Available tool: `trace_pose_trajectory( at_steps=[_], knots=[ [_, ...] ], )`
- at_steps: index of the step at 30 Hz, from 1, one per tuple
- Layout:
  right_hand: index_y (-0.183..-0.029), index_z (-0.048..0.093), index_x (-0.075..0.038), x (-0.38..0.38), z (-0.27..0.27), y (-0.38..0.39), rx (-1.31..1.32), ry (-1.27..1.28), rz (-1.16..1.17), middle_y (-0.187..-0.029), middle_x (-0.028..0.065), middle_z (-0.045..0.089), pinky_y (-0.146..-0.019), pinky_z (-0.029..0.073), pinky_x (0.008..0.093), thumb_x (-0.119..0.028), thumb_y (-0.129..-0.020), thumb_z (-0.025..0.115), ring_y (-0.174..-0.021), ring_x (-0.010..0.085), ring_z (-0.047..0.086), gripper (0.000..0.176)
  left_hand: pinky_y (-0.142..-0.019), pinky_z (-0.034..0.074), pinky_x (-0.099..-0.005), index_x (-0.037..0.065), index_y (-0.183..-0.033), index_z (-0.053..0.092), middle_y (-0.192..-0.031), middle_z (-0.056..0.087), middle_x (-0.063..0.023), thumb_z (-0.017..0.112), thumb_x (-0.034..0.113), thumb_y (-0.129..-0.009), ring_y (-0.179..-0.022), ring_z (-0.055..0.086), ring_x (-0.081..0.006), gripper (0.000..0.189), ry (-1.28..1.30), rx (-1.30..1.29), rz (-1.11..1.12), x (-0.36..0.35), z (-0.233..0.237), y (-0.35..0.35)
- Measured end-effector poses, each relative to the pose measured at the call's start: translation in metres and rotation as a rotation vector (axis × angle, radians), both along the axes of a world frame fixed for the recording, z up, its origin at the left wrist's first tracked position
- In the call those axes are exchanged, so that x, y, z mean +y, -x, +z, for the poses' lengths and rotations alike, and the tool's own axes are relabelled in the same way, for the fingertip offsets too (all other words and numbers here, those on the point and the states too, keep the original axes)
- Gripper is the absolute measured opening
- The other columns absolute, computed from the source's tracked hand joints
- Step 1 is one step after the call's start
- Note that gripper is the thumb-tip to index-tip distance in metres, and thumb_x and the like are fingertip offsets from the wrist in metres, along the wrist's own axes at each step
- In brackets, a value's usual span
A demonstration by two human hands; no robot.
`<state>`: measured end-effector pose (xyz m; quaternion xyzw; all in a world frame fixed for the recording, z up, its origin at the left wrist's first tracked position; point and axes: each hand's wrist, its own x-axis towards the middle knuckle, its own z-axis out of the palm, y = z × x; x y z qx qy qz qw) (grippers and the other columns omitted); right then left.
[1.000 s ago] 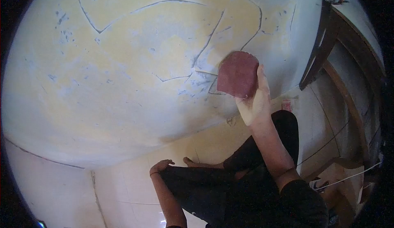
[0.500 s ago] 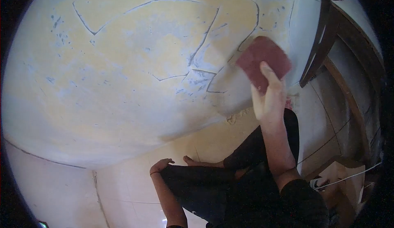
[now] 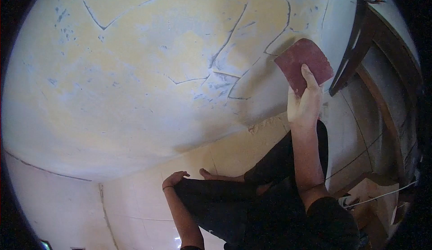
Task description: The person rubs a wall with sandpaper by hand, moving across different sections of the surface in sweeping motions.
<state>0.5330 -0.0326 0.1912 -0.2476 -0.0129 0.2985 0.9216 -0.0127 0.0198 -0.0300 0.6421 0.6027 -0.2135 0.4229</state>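
Note:
My right hand (image 3: 306,101) holds a reddish-brown sheet (image 3: 302,63) that looks like sandpaper, with the thumb on its near face and the other fingers mostly hidden behind it. The sheet is up at the right part of a wall (image 3: 148,70) with yellowish patches, grey marks and several dark crack lines; whether it touches the wall cannot be told. My left hand (image 3: 175,178) rests over my bent knee in dark cloth, fingers loosely bent over it and nothing seen in them.
A dark wooden frame (image 3: 366,36) leans at the right, with a light object on its top corner. Below it, a box (image 3: 373,191) and a white cable (image 3: 382,197) lie at the lower right. My bare foot is on the tiled floor (image 3: 148,205). Debris lines the wall's base.
My right hand and the sheet have moved a little to the right. The view has shifted slightly. My left hand stays on the knee.

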Motion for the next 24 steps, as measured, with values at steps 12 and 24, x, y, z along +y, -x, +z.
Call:
trace_pose_trajectory(
  at_steps=[12, 24],
  knots=[
    [-0.125, 0.046, 0.005, 0.055, -0.055, -0.064, -0.588, 0.373, -0.652, -0.126, 0.0176, 0.053, -0.100, 0.035, 0.0375, -0.019, -0.097, 0.051, -0.116, 0.0258, 0.050, 0.038, -0.102, 0.038, -0.0369, 0.014, -0.116, 0.066, -0.126, 0.058, -0.0119, 0.036, 0.034, -0.094, -0.112, 0.056, -0.0263, 0.042, 0.052, 0.111, 0.081, -0.009, 0.040, -0.042],
    [-0.140, 0.034, 0.002, 0.096, -0.124, 0.096, -2.010, 0.390, -0.349, -0.146, 0.0293, 0.025, -0.108, 0.015, 0.0642, -0.031, -0.089, 0.047, -0.133, 0.0510, 0.024, 0.063, -0.097, 0.042, -0.0370, 0.017, -0.116, 0.066, -0.125, 0.059, -0.0112, 0.042, 0.036, -0.092, -0.109, 0.057, -0.0265, 0.039, 0.044, 0.084, 0.039, -0.002, 0.000, -0.004]
  ],
)
